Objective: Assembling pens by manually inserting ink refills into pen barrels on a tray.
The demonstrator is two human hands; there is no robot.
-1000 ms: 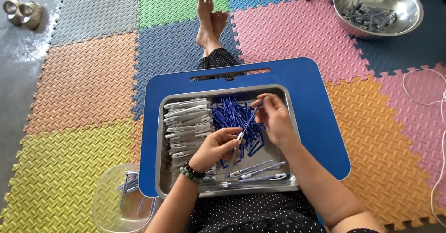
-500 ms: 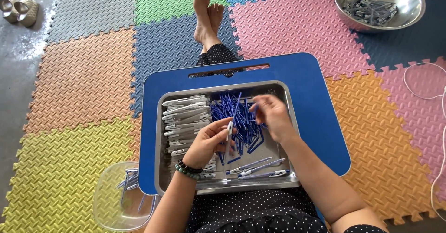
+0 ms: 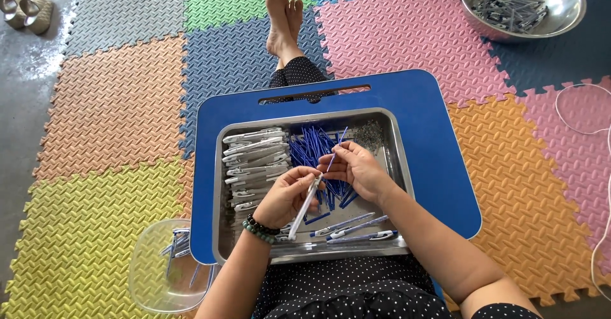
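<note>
Hands meet over the steel tray (image 3: 400, 166): left hand (image 3: 287, 195) grips a pen barrel (image 3: 304, 208), right hand (image 3: 358, 169) pinches a blue refill (image 3: 333, 154).

The tray (image 3: 400, 166) is brushed metal with a dull sheen, on a smooth, matt blue plastic worktop (image 3: 439, 141). The pen barrel (image 3: 304, 208) looks like clear glossy plastic. At two o'clock, a shiny steel bowl (image 3: 566, 20). The floor mats (image 3: 114, 103) are textured matt foam.

Home floor, foam mats (image 3: 114, 109), sandals (image 3: 25, 10)
</note>
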